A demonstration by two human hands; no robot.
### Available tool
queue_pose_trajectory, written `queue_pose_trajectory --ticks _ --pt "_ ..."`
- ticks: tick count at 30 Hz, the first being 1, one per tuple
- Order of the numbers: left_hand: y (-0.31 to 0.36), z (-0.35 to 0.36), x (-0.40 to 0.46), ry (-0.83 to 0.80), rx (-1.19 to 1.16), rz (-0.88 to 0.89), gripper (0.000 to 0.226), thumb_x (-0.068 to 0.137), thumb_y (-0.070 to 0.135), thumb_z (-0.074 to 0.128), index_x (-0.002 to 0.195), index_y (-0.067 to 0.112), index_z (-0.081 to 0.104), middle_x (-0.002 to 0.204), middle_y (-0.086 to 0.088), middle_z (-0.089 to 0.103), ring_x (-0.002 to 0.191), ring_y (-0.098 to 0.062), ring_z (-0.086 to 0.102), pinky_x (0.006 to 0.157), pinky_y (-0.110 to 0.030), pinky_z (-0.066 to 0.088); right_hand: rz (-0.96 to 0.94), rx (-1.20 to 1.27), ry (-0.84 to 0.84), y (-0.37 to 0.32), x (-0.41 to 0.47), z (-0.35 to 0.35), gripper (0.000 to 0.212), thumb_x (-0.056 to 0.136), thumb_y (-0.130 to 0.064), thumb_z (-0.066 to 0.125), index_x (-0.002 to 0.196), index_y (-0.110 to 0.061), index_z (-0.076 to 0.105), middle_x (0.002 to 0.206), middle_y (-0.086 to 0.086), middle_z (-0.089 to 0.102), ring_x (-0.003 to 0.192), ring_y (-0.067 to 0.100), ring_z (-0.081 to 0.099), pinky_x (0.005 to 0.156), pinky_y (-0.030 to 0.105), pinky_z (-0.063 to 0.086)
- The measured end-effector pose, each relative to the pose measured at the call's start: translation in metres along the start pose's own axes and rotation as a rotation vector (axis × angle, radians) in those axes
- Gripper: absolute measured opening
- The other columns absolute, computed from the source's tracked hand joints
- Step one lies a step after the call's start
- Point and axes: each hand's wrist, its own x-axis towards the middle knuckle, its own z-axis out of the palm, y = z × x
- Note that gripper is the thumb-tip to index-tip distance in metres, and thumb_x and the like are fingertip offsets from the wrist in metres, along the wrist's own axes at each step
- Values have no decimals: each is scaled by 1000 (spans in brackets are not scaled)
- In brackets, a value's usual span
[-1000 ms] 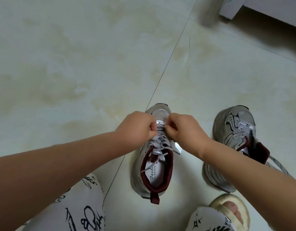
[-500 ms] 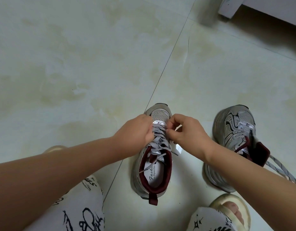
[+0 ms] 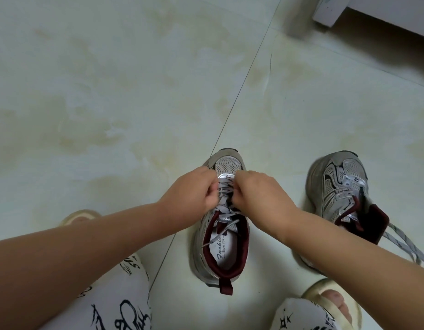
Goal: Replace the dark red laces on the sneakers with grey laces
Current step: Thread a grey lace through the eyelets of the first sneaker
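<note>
A silver-grey sneaker (image 3: 226, 263) with dark red lining stands on the floor in front of me, toe pointing away. Grey patterned laces (image 3: 224, 196) cross its eyelets, and loose ends trail into its opening. My left hand (image 3: 189, 194) and my right hand (image 3: 261, 194) sit on either side of the lacing, fingers curled and pinching the grey laces near the toe end. A second matching sneaker (image 3: 339, 194) stands to the right, its tongue folded out, with a grey lace (image 3: 406, 246) trailing from it across the floor.
Pale tiled floor (image 3: 134, 103) with a grout line running diagonally. A white furniture leg (image 3: 330, 13) stands at the top right. My knees in white printed trousers and my cream slippers (image 3: 335, 303) are at the bottom of the view.
Both hands have shifted slightly toward the toe end of the lacing and drawn closer together over the laces. The shoes have not moved.
</note>
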Motion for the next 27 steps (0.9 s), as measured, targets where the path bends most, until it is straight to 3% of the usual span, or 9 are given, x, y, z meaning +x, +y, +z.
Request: queue_pose_trajectory --ticks 3,7,10,12,15,19,22,27 --pt "-3 1 -2 -20 -26 -40 22 84 8 53 69 22 44 74 5 50 64 -7 42 59 -19 33 38 347 112 15 -15 11 11 88 -13 45 78 -12 42 73 0 47 68 22 42 58 26 33" --pt "0 -1 0 42 -85 -91 10 86 9 52 81 17 53 59 10 47 53 -5 43 54 -17 34 203 703 122 21 -10 10 18 91 -17 51 74 -10 56 71 9 64 67 30 62 71 42 53" --pt "3 -6 9 41 -69 -90 10 87 12 55 81 19 57 62 9 53 61 -10 53 62 -25 41 160 534 60 19 3 1 16 89 -23 58 80 -11 64 76 7 66 70 26 62 77 40 52" --pt "5 -7 13 22 17 -78 9 86 17 58 78 21 59 63 10 51 65 -11 50 60 -24 34 94 308 16 11 7 -5 12 87 -24 61 87 -13 66 83 5 66 77 22 59 74 31 48" --pt "7 -6 15 25 89 -55 3 86 18 59 84 17 62 79 6 57 76 -12 49 63 -25 30 48 53 -30 1 12 -9 17 86 -22 58 93 -9 65 92 9 66 87 27 59 71 31 44" --pt "11 -5 13 15 119 -58 10 85 26 59 89 17 60 91 1 59 86 -17 54 73 -29 38 11 -98 -38 -4 16 -7 9 86 -11 47 82 -9 54 90 13 63 69 27 44 54 30 30" --pt "13 -6 12 1 134 -52 11 83 27 61 85 20 54 90 3 54 85 -16 52 70 -26 35 -1 -50 -49 0 13 -6 14 88 -12 44 75 -13 39 78 11 50 70 27 40 53 32 25" --pt "16 -6 11 -34 154 -33 13 86 27 58 80 24 46 90 5 49 81 -16 48 65 -24 26 22 371 37 19 -1 7 12 90 -11 46 78 -12 46 68 0 48 68 21 43 64 32 35"
